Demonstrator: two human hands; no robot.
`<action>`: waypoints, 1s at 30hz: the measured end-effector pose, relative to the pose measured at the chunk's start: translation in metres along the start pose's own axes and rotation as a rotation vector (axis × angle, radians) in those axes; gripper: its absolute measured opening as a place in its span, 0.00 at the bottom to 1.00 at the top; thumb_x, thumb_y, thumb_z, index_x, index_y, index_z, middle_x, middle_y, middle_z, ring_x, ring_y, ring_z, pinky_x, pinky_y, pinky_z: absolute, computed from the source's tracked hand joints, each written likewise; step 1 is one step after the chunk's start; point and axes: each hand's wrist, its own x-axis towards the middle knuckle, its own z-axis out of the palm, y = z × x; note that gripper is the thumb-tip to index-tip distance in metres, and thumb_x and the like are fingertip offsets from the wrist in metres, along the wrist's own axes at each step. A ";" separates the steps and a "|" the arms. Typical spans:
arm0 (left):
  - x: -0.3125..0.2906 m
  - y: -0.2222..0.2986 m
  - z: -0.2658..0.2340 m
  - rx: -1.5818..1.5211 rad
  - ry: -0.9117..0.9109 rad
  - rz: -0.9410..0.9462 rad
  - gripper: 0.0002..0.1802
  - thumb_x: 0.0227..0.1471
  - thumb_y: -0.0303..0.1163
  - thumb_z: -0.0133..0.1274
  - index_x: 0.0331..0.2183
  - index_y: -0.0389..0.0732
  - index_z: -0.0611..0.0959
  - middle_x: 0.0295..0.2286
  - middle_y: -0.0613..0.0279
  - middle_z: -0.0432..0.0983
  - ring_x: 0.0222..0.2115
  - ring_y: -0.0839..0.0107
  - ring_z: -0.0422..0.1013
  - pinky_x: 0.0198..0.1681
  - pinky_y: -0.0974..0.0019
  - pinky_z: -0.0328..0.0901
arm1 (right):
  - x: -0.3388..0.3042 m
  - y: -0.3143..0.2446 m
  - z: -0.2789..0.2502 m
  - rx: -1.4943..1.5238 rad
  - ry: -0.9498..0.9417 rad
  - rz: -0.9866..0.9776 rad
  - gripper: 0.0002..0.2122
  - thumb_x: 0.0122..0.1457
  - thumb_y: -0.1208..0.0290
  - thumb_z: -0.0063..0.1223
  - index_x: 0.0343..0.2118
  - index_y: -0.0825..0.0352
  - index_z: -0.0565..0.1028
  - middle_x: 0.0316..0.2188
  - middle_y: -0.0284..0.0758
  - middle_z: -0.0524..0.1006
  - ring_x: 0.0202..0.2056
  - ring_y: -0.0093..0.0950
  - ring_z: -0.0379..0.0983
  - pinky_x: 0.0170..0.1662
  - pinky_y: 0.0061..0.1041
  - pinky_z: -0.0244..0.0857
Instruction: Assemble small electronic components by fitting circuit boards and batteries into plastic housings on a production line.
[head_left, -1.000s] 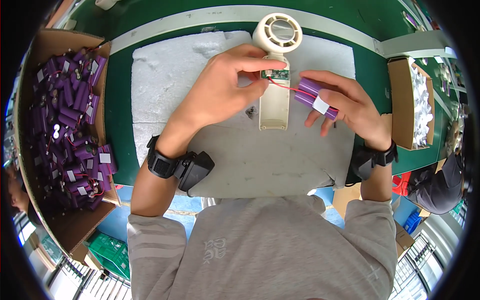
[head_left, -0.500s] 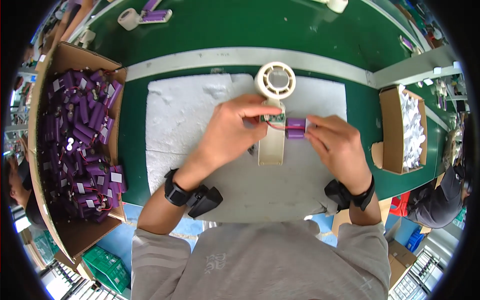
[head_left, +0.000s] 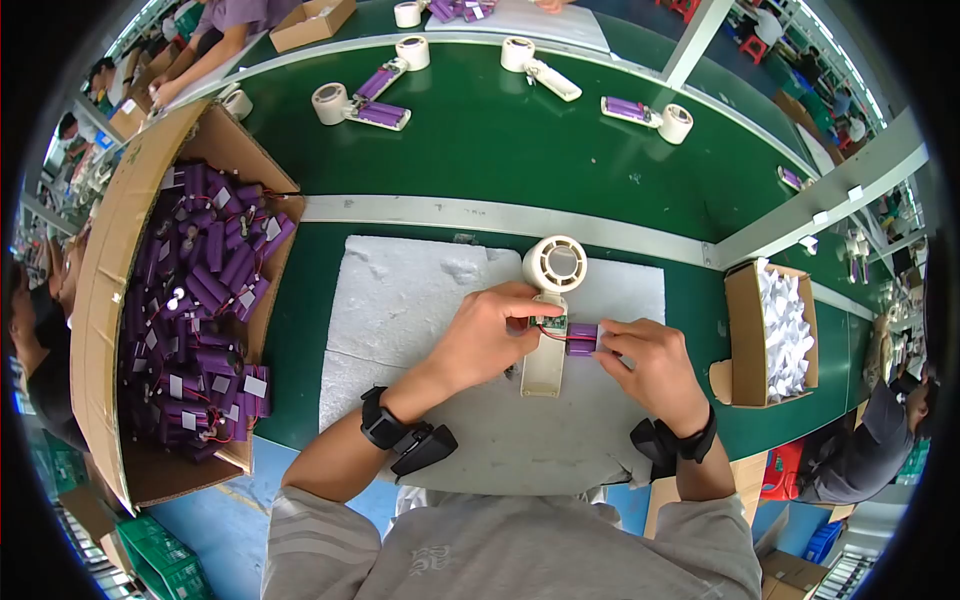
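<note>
A cream handheld fan [head_left: 542, 375] lies on a white foam sheet [head_left: 390, 290], its round head away from me and its handle open toward me. My left hand [head_left: 485, 338] is closed on the fan at the top of the handle, thumb and fingers around a small green circuit board [head_left: 547, 323]. Just right of the handle, my right hand [head_left: 650, 362] pinches a purple battery pack [head_left: 581, 340] by its end with a white pad. A red wire runs between the board and the pack.
At left stands a cardboard box [head_left: 105, 330] full of purple battery packs. Another carton [head_left: 745, 345] at right holds small white pieces. Beyond a pale rail [head_left: 420, 210], several fans with exposed purple packs lie on the green bench [head_left: 480, 140]. Other people work around.
The view has tilted up, so more of the far bench shows and everything sits lower in the picture. Both hands keep nearly the same hold on the fan and battery pack.
</note>
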 end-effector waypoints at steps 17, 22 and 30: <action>0.000 -0.007 0.005 0.073 0.049 0.108 0.19 0.43 0.18 0.56 0.39 0.45 0.85 0.37 0.57 0.78 0.31 0.65 0.75 0.36 0.67 0.71 | 0.006 -0.018 0.012 -0.395 -0.100 -0.120 0.02 0.44 0.80 0.57 0.22 0.73 0.76 0.29 0.43 0.80 0.24 0.37 0.74 0.31 0.33 0.71; 0.000 -0.006 0.005 0.066 0.055 0.134 0.19 0.42 0.19 0.56 0.39 0.45 0.85 0.35 0.58 0.78 0.29 0.67 0.75 0.36 0.67 0.70 | 0.002 -0.010 0.003 -0.215 -0.071 0.043 0.04 0.45 0.79 0.58 0.25 0.74 0.77 0.29 0.43 0.80 0.25 0.37 0.75 0.32 0.32 0.71; 0.002 -0.005 0.001 0.046 0.021 0.118 0.20 0.40 0.20 0.55 0.39 0.45 0.85 0.33 0.57 0.79 0.29 0.67 0.75 0.35 0.68 0.70 | 0.003 -0.007 0.003 -0.023 -0.024 0.091 0.03 0.49 0.80 0.57 0.26 0.74 0.75 0.28 0.43 0.78 0.28 0.41 0.75 0.34 0.34 0.70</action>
